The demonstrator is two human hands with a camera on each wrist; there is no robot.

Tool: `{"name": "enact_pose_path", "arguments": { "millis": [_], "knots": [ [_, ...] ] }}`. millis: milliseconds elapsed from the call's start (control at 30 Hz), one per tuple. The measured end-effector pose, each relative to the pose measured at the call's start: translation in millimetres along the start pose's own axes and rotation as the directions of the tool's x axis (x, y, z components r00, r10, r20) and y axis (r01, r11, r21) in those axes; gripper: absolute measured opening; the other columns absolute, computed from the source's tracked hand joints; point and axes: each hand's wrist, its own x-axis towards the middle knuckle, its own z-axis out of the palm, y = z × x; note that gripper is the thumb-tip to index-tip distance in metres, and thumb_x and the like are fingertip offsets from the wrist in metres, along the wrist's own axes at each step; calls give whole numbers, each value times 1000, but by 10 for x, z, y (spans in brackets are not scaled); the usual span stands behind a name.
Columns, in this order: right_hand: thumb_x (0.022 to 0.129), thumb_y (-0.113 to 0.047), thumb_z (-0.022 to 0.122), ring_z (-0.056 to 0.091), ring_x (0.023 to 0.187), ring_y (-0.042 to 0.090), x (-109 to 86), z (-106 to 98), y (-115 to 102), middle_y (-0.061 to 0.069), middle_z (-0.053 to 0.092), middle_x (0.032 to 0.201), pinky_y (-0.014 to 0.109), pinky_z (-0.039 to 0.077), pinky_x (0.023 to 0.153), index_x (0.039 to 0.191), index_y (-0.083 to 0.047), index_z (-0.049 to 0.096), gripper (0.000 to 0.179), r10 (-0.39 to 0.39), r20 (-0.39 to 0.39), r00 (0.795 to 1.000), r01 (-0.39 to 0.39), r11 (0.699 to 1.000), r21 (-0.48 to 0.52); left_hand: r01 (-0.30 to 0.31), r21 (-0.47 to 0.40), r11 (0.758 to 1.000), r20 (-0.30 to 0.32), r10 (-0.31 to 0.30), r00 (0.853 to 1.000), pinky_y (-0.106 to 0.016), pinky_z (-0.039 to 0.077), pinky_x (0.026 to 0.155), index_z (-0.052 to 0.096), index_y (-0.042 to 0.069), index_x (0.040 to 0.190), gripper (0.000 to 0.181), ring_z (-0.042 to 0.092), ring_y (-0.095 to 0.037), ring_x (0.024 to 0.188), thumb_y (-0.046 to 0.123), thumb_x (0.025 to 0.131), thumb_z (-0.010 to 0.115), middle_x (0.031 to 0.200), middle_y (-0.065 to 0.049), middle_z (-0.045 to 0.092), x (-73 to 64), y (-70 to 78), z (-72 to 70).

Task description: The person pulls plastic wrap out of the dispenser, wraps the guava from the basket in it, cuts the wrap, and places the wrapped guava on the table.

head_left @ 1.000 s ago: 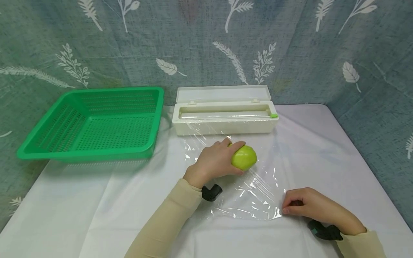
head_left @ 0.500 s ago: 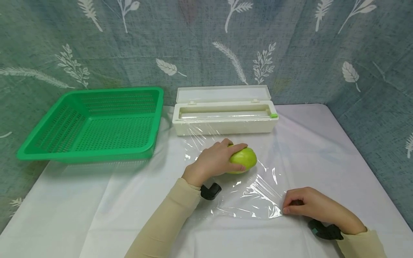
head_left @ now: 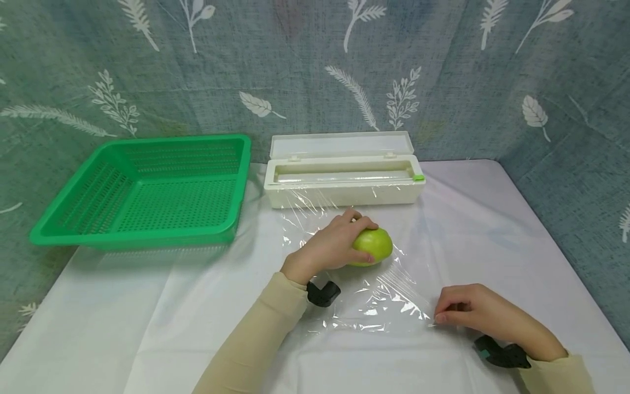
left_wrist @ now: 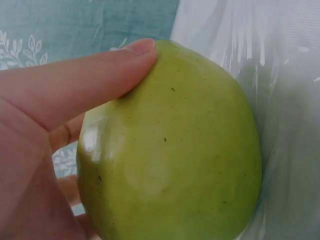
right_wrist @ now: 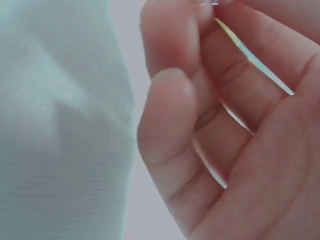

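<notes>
My left hand (head_left: 332, 241) grips a smooth yellow-green fruit (head_left: 374, 246), thumb on the near side and fingers over the far side. Small dark specks dot the skin of the fruit (left_wrist: 170, 150) in the left wrist view. Beneath it, a sheet of clear plastic wrap (head_left: 389, 295) spreads over the tablecloth, running out from the white wrap box (head_left: 344, 196). My right hand (head_left: 477, 309) pinches the near right corner of the wrap between thumb and index finger. In the right wrist view, the curled fingers (right_wrist: 170, 115) show, with a shiny bit of film at the top edge.
The wrap box's lid (head_left: 342, 145) stands raised, with a green slider (head_left: 418, 178) at its front right. A green perforated basket (head_left: 133, 239) stands at the left. Behind everything hangs a grey-blue leaf-patterned curtain (head_left: 295, 65). White cloth (head_left: 197, 328) covers the table.
The left hand has lowered the fruit slightly onto the wrap. The right hand has shifted a little to the right and away from the body, with the wrap corner at its fingertips.
</notes>
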Motion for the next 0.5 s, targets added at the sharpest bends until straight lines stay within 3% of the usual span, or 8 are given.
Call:
{"name": "enact_pose_path", "arguments": {
  "millis": [300, 500],
  "knots": [
    [80, 1, 62, 52, 72, 6, 23, -114, -94, -4, 59, 83, 23, 42, 60, 88, -17, 65, 20, -152, -92, 984, 156, 987, 43, -12, 3, 1000, 7, 12, 1000, -31, 41, 78, 50, 30, 127, 49, 40, -15, 102, 40, 80, 63, 117, 1, 39, -40, -11, -66],
    [79, 4, 62, 53, 78, 7, 95, -202, -267, -5, 59, 86, 22, 43, 63, 91, -20, 64, 27, -151, -146, 978, 153, 988, 5, -21, -8, 1000, 30, 21, 999, -31, 40, 81, 47, 29, 130, 46, 40, -16, 103, 36, 86, 56, 118, -1, 39, -66, -33, -74]
  ]
}}
